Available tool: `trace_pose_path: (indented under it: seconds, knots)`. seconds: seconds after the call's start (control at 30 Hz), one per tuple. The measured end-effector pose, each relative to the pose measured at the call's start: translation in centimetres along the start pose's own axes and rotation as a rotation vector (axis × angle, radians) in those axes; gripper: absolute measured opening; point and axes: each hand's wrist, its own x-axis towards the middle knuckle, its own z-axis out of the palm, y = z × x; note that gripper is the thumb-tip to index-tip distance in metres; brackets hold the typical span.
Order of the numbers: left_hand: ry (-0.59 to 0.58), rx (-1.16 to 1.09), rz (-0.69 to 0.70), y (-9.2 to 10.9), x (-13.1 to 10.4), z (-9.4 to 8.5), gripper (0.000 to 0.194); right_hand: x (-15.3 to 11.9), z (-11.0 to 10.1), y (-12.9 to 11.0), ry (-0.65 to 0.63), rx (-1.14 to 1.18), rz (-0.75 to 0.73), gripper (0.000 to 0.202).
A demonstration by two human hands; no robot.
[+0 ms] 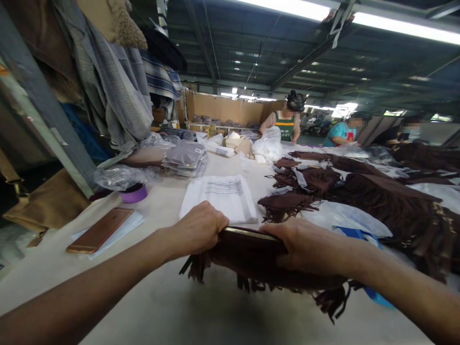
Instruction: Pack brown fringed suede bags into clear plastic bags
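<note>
A dark brown fringed bag (247, 258) hangs between my two hands above the near part of the table, its gold zipper running along the top edge. My left hand (201, 227) is closed on the zipper's left end. At the other end, my right hand (305, 244) grips the top edge and the upper right side. Fringe strands dangle below the bag on both sides. Just beyond it lies a stack of white printed sheets or bags (219, 196). Some of my fingers are hidden behind the bag.
At left are a brown phone (102, 230), a purple tape roll (133, 193) and packaged goods in clear plastic (185, 155). More brown fringed pieces (391, 191) are heaped at right, near a blue packet (381, 297). Clothes (118, 81) hang at left. Co-workers (285, 124) stand across the table.
</note>
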Motion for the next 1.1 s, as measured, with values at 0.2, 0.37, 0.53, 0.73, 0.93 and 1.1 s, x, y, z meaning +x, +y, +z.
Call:
trace_pose_path:
  seconds: [0.2, 0.37, 0.53, 0.73, 0.93, 1.1]
  knots:
    - [-0.112, -0.139, -0.096, -3.3, -1.4, -2.4, 0.011, -1.6, 0.0, 3.4, -0.05, 0.002, 0.111, 0.014]
    - [-0.183, -0.282, -0.15, -6.5, -2.6, -5.4, 0.014, -0.8, -3.3, 2.9, 0.113, -0.016, 0.073, 0.01]
    - [-0.141, -0.144, -0.203, -8.0, -2.2, -6.5, 0.01, 1.4, -5.5, 2.6, 0.093, -0.05, 0.097, 0.011]
    - [0.051, 0.225, -0.232, -9.0, -1.4, -5.2, 0.006, 3.6, -5.6, 2.5, 0.151, -0.257, 0.142, 0.01]
    - [0.148, 0.405, -0.171, -9.6, -2.2, -4.4, 0.019, 4.7, -4.4, 2.1, 0.283, -0.453, 0.204, 0.023]
    - [0.268, 0.669, 0.056, -8.6, -4.6, 0.8, 0.021, 4.1, 2.7, 2.4, 0.464, -0.5, 0.023, 0.032]
